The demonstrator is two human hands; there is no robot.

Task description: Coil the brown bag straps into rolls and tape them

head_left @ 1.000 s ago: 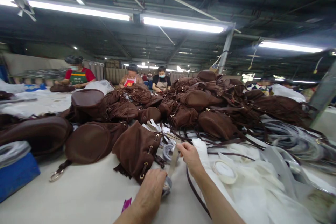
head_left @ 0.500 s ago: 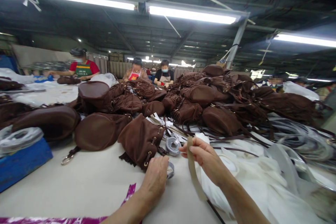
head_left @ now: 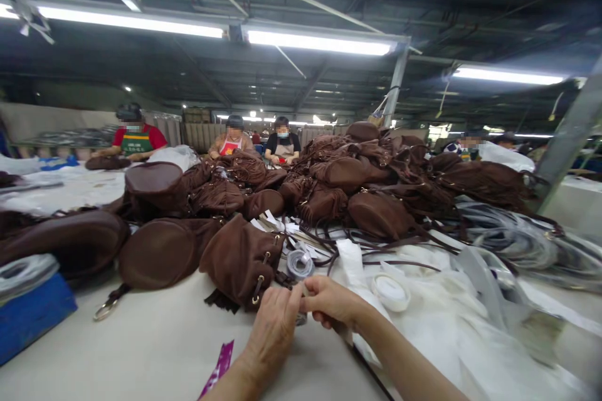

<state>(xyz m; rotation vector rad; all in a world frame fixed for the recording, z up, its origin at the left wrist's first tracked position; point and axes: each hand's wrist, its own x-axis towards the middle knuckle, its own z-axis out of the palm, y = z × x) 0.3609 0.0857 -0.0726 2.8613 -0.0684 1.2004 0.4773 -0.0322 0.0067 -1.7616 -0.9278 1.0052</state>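
Note:
My left hand (head_left: 275, 322) is closed at the near side of a brown fringed drawstring bag (head_left: 239, 263), its fingertips on a small roll of grey tape (head_left: 301, 319) mostly hidden behind them. Meeting it fingertip to fingertip is my right hand (head_left: 336, 304), pinched shut. A flat khaki strip (head_left: 345, 333) shows below the right palm, and a thin dark strap (head_left: 371, 376) runs on from it towards the table's near side. What lies right between the fingertips is too small to make out. Another grey roll (head_left: 300, 263) rests just beyond the hands.
Brown bags (head_left: 348, 172) are heaped across the far side. White sheeting (head_left: 437, 307) with a white tape roll (head_left: 390, 291) covers the right. At left stands a blue box (head_left: 35, 319); a purple printed strip (head_left: 219, 366) lies nearer. Several co-workers (head_left: 282, 141) sit beyond the heap.
My right hand has come left and down with the khaki strip, meeting my left hand at the grey tape roll. The view has swung slightly right.

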